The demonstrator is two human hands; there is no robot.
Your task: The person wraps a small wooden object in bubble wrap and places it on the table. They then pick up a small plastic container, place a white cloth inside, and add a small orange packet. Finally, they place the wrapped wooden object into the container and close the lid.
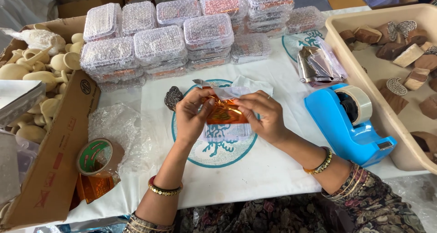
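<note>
- Wrapping is the step in hand, by the look of it: the left hand (193,114) and right hand (259,114) both pinch a small packet of crinkled orange foil and clear plastic (225,112), held just above the middle of the white cloth with a teal printed emblem (255,169).
- Both grips are closed on the packet's upper edge, fingertips meeting at its top.
- A blue tape dispenser with a clear roll (348,119) stands just right of the hands; stacked clear bubble-wrapped boxes (182,37) fill the far side.
- Judging from this, the next move calls for holding the fold flat while one hand frees itself for tape.
</note>
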